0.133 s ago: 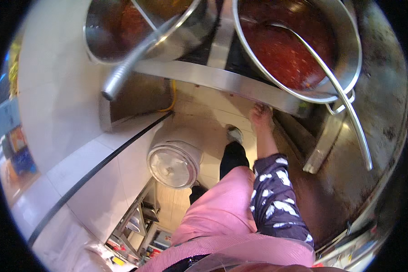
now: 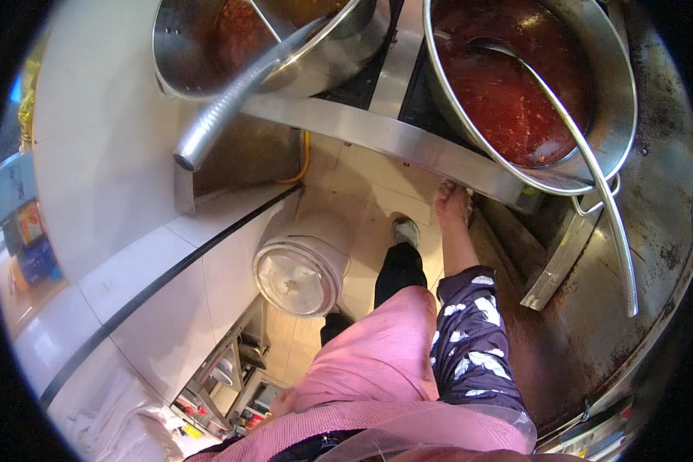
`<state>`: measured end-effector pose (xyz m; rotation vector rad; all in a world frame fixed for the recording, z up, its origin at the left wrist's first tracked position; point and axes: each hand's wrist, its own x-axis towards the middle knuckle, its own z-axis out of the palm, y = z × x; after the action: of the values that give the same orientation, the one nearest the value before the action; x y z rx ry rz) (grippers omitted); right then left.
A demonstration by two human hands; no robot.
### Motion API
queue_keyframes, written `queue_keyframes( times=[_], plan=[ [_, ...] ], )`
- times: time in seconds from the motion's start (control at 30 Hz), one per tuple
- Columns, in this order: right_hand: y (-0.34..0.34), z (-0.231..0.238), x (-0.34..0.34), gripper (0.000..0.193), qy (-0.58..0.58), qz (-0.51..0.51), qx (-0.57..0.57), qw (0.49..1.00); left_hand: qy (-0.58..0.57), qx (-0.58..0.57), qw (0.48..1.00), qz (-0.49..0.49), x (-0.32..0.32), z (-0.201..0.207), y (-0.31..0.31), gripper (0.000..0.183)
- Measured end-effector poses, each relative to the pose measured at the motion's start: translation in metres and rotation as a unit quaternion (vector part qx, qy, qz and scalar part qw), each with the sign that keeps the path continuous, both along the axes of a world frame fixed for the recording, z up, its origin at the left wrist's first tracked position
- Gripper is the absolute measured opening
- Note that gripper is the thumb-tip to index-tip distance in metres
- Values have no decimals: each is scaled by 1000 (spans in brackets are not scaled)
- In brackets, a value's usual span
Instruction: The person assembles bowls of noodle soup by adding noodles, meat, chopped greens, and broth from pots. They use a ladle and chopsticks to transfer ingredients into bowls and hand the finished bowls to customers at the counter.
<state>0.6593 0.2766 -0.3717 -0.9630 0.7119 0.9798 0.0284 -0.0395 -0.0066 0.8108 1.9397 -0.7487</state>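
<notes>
My right hand [image 2: 453, 202] reaches forward in a dark sleeve with white feather prints. It is at the underside of the stove's metal front rail [image 2: 385, 146], below the right pot [image 2: 622, 100]. Its fingers look curled, and the rail hides what they touch. Red sauce [image 2: 508, 100] with bits in it fills part of that pot. A long-handled metal ladle [image 2: 585, 150] rests in the sauce, its handle over the near rim. At the left, a second steel pot [image 2: 323, 73] holds reddish liquid and another utensil with a thick ridged metal handle [image 2: 223, 115]. My left hand is out of view.
A round lidded bin or bucket [image 2: 296, 279] stands on the tiled floor, left of my shoe [image 2: 405, 231]. A white tiled wall [image 2: 104, 115] runs along the left, with a low shelf [image 2: 235, 369] of small items behind. A stained metal surface [image 2: 639, 231] lies at the right.
My view has shifted slightly, so the pots sit further right and lower in the picture. My right hand stays at the stove's front rail.
</notes>
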Motion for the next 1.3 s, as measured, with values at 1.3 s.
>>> queue_keyframes(
  times=[1.3],
  plan=[
    [-71,-193,41,21,-660,418,-121,612,-36,-257,965,-30,-22,23,-52,63]
  ],
)
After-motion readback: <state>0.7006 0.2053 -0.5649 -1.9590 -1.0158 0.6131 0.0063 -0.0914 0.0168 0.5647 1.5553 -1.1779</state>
